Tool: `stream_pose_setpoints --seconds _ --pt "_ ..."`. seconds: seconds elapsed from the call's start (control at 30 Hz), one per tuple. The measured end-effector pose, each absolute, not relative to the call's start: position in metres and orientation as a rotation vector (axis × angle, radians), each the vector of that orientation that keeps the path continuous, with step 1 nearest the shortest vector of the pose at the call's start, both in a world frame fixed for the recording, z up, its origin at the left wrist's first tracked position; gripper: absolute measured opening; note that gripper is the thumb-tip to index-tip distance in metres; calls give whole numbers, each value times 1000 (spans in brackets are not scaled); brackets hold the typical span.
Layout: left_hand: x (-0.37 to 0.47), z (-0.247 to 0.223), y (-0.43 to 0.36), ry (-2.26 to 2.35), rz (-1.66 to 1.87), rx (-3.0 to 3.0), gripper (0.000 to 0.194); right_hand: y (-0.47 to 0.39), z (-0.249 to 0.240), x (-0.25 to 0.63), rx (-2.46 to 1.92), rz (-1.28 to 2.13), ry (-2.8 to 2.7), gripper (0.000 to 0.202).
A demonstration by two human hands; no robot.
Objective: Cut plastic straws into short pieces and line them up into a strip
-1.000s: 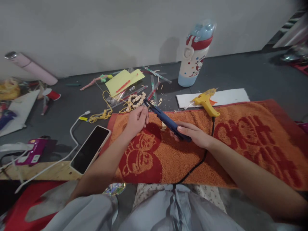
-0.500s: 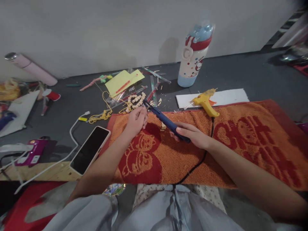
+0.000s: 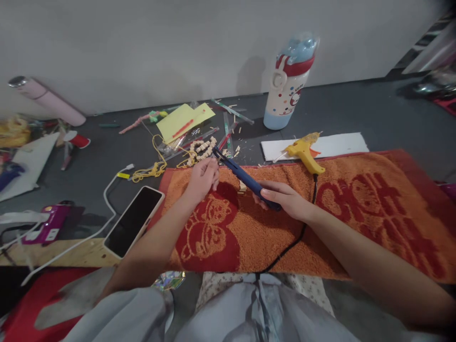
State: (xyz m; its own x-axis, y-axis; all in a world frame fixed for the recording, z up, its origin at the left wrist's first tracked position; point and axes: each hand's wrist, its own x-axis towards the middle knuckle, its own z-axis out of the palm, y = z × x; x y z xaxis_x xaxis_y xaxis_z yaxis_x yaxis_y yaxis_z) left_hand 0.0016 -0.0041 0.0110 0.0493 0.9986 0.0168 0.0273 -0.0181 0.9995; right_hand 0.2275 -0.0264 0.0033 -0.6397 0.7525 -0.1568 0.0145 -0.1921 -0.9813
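My right hand [image 3: 276, 195] is wrapped round the handle of a long dark blue tool [image 3: 242, 175], which slants up and left over the towel [image 3: 285, 242]. The tool's dark tip lies right beside my left hand [image 3: 204, 176]. The fingers of my left hand are pinched together; what they hold is too small to make out. Just beyond them a string of small pale pieces [image 3: 203, 150] lies on the table, joined to yellow cord [image 3: 151, 172]. A few short pale sticks [image 3: 242, 187] rest on the towel, partly behind the tool.
A yellow glue gun [image 3: 304, 151] lies on a white strip [image 3: 342, 143]. Behind stands a bottle [image 3: 287, 90]. Yellow paper [image 3: 178, 124] and plastic tubes lie at the back. On the left are a phone [image 3: 134, 221], white cable [image 3: 107, 199], red spool [image 3: 79, 139] and pink flask [image 3: 53, 102].
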Motion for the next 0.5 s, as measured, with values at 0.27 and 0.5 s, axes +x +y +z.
stream_pose_setpoints --seconds 0.27,0.5 --pt "13 7 -8 1228 1242 1092 45 -30 5 217 -852 1841 -1475 39" --pt "41 12 -40 989 1196 1136 53 -42 8 205 -873 1706 -1560 59"
